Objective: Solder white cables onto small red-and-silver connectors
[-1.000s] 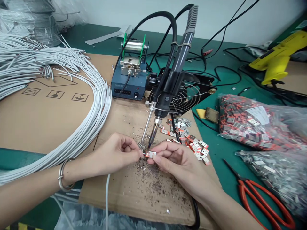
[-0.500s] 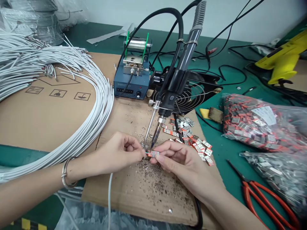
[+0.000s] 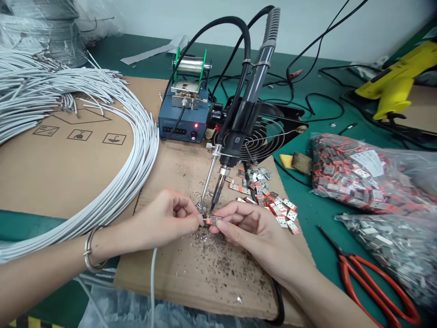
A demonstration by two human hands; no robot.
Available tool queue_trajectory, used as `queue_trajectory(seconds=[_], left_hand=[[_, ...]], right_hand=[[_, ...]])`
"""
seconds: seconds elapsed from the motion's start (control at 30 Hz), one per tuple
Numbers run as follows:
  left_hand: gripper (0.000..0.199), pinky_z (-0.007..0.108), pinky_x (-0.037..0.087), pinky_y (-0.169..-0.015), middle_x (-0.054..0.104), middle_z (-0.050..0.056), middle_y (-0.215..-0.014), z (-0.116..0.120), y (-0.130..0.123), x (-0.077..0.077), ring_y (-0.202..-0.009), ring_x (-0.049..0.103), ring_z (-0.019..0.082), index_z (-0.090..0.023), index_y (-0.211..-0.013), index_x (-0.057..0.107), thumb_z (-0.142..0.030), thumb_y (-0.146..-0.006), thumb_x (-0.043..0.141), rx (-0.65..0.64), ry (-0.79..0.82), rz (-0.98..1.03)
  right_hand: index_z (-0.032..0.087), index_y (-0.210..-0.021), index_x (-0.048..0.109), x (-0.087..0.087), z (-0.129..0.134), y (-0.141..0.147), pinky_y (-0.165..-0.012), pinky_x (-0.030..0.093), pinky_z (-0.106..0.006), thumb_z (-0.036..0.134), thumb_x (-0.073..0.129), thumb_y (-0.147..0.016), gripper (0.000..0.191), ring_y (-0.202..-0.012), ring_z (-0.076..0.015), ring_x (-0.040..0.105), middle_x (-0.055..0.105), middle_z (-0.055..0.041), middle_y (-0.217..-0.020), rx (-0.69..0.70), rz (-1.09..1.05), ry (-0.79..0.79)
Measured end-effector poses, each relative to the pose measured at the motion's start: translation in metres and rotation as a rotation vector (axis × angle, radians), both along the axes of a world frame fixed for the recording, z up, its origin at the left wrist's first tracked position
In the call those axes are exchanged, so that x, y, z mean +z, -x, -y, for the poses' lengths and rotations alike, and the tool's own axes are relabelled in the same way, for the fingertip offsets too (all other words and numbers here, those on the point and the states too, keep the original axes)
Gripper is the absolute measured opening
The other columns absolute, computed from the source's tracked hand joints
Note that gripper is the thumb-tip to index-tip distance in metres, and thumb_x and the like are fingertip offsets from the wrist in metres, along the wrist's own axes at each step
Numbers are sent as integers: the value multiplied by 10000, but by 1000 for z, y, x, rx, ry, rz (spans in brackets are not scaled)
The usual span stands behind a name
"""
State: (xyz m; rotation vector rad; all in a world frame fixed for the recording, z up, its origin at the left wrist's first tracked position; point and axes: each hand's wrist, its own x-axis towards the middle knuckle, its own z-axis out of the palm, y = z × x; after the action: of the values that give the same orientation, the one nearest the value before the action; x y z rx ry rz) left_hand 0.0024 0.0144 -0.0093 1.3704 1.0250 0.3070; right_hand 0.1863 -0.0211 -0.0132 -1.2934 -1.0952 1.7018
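Observation:
My left hand [image 3: 170, 221] pinches the end of a white cable [image 3: 153, 278], which hangs down below it. Between thumb and fingers, my right hand [image 3: 244, 223] grips a small red-and-silver connector [image 3: 212, 220]. The cable's thin wires meet the connector's left end. Just above the connector is the tip of a black soldering iron [image 3: 215, 198], clamped in a stand, with a thin metal feed tube [image 3: 209, 180] curving down beside it. Whether the tip touches the connector I cannot tell.
Behind stands a blue solder feeder [image 3: 184, 120] with a spool, beside a fan [image 3: 264, 141]. White cables [image 3: 136, 159] curve along the left. Loose connectors [image 3: 280, 209], filled bags [image 3: 358, 177] and red-handled cutters [image 3: 372, 278] lie to the right.
The feeder's red light has come on. The whole view has shifted slightly, while both hands keep their grips under the iron tip.

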Motion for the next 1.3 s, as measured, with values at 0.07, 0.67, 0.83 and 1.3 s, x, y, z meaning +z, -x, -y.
queue_trajectory(seconds=[0.07, 0.67, 0.83, 1.3], left_hand=[[93, 207, 234, -452, 421, -59, -521, 0, 0, 1, -488, 333, 76, -123, -682, 596, -179, -718, 531, -4, 9, 12], [79, 203, 215, -433, 382, -72, -479, -1, -1, 7, -459, 308, 74, -136, -634, 572, -190, -685, 546, 7, 33, -27], [83, 203, 222, -439, 397, -67, -491, -2, -1, 8, -466, 316, 76, -131, -639, 572, -193, -686, 541, 1, 25, -73], [174, 206, 242, -448, 434, -55, -530, 10, 1, 8, -482, 334, 74, -117, -705, 606, -265, -764, 536, -74, -8, -14]], right_hand=[[173, -764, 652, -2, 0, 0, -580, 494, -182, 258, 721, -684, 135, -629, -120, 662, 711, -28, -656, 4, -11, -13], [181, -734, 666, 0, 2, 1, -588, 527, -221, 263, 733, -654, 133, -620, -143, 676, 712, -27, -644, -20, -15, -45], [182, -722, 672, -1, 0, 3, -573, 519, -200, 229, 728, -651, 102, -615, -132, 675, 709, -14, -634, -31, -26, -29], [175, -698, 657, 10, 8, -3, -544, 502, -218, 204, 716, -646, 84, -584, -130, 652, 705, -20, -620, 65, 66, -50]])
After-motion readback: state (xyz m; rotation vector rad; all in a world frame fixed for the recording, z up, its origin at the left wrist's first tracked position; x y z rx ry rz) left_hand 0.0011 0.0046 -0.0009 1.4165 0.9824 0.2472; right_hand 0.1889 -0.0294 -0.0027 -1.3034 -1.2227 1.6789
